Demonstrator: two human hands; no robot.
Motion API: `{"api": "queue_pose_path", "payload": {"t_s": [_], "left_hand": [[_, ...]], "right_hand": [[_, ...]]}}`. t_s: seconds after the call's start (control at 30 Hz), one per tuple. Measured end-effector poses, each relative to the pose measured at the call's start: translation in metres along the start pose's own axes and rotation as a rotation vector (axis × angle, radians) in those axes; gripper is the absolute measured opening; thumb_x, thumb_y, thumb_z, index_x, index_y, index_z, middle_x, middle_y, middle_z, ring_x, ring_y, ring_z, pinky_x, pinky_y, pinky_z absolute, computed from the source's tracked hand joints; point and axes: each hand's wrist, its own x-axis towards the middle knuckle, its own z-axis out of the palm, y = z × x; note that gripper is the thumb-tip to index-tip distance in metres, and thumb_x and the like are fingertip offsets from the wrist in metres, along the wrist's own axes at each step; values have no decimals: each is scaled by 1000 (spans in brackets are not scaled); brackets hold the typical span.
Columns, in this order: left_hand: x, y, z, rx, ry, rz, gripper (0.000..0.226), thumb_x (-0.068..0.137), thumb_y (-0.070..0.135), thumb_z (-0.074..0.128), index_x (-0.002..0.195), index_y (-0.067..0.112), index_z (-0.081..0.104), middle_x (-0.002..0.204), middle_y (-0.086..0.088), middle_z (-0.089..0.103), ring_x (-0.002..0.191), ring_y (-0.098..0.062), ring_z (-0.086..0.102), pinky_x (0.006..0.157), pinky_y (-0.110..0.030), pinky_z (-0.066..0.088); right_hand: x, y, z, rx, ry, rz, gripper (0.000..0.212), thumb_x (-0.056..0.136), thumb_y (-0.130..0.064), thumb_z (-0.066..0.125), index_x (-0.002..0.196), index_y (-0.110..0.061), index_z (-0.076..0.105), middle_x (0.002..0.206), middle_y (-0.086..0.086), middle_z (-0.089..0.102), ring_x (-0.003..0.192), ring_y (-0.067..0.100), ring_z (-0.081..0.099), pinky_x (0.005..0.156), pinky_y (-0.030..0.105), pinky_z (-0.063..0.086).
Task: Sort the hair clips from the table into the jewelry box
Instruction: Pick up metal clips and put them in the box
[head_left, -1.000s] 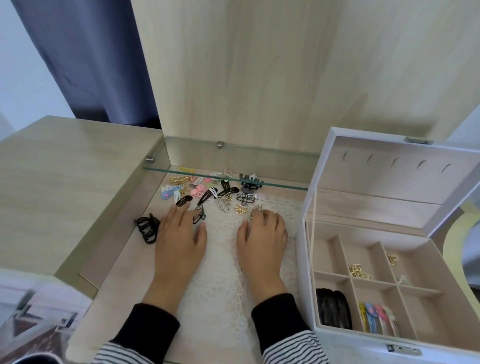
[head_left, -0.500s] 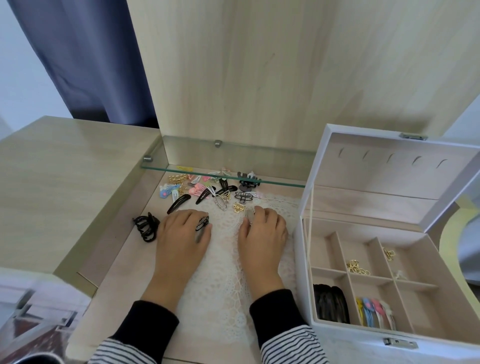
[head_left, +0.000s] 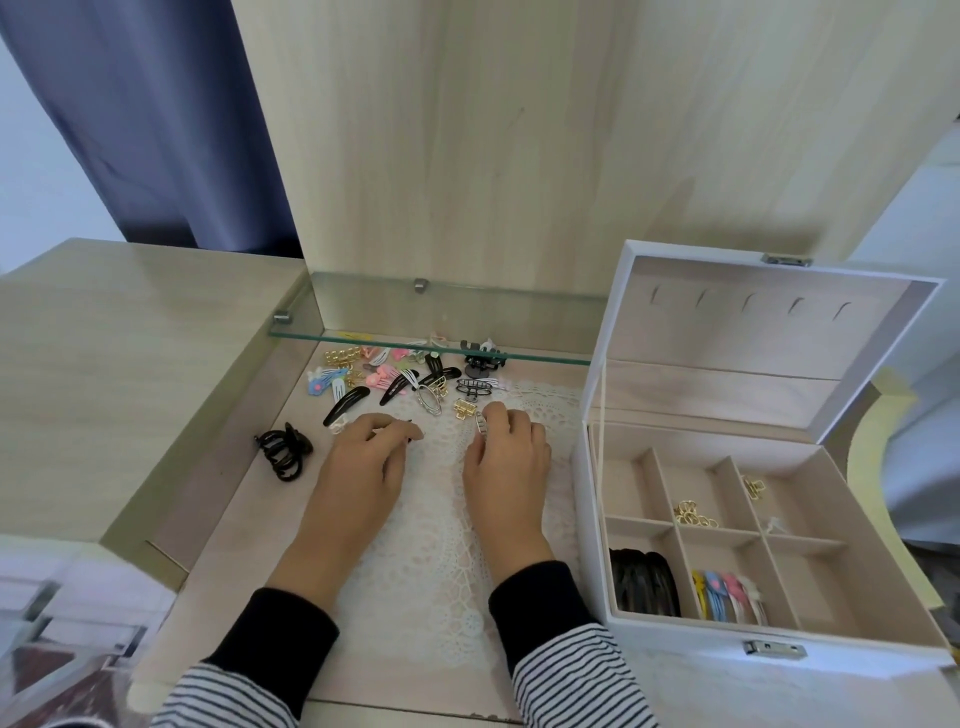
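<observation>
Two clips taken up since a second ago: left hand (head_left: 363, 462), fingers curled round a small dark clip (head_left: 406, 436); right hand (head_left: 511, 452), fingers pinching a silver hair clip (head_left: 481, 423). Drawn back from the pile (head_left: 405, 379) at 12 o'clock, ready for the jewelry box (head_left: 675, 636) at 3 o'clock.

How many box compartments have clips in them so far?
4. Front left: black clips; front middle: coloured snap clips; back middle: small gold clips; back right: a gold clip. The back-left compartment's floor is partly hidden by the box wall.
</observation>
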Motion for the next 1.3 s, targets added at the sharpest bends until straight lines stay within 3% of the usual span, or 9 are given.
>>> {"api": "queue_pose_path", "payload": {"t_s": [0.17,0.3,0.53,0.67,0.77,0.93,1.03,1.1,1.3], "left_hand": [[2,12,-8,-117,49,-66,14,90,12,65,102,14,71,102,4,64,90,-10,60,78,-15,45],[2,20,-7,-152,61,-47,15,88,13,69,103,15,70,105,4,62,92,-8,58,80,-21,49],[21,55,-24,-246,256,15,12,91,7,65,99,14,69,102,5,57,81,-14,61,72,-29,55],[36,88,-42,-334,281,18,14,94,15,63,100,27,65,98,12,61,83,-4,64,74,-9,48],[43,121,-50,-444,246,23,12,94,19,63,101,29,64,94,21,65,84,3,65,71,-8,46],[52,174,-33,-591,68,6,14,88,16,70,88,30,67,83,31,67,76,8,62,65,-5,42],[57,198,-7,-573,-135,-24,11,85,14,73,84,24,70,86,19,70,72,4,63,67,-9,47],[58,209,7,-501,-264,9,9,85,17,72,83,25,70,92,11,69,74,0,65,74,-20,52],[64,236,48,-251,-465,150,5,88,19,65,90,22,68,95,7,66,82,-9,64,80,-30,51]], "right_hand": [[0,-2,-1,88,-27,-31,14,78,-10,68,90,-11,61,77,6,58,66,23,52,58,29,38],[-1,-9,-7,187,-57,-19,8,84,-5,60,93,-6,61,79,9,57,67,24,52,57,32,42],[8,-36,-61,248,-217,-88,25,89,-6,52,114,-5,54,101,13,57,87,29,55,67,36,46],[30,-28,-120,225,-309,-128,23,94,-14,51,117,-13,50,102,7,59,92,25,55,70,32,43],[47,-6,-160,261,-386,-93,12,93,-20,55,104,-15,56,92,3,62,84,22,59,73,37,51],[71,59,-204,293,-478,31,5,87,-20,65,87,-15,66,84,-4,66,77,14,63,71,26,52],[78,101,-217,233,-500,81,4,86,-13,65,85,-12,69,73,-10,62,65,2,60,55,7,41],[78,121,-217,203,-539,89,6,86,-12,66,83,-16,70,72,-11,64,59,-4,57,51,4,38],[68,164,-201,51,-587,166,10,83,-22,68,89,-26,74,84,-9,69,79,7,62,74,24,48]]}}
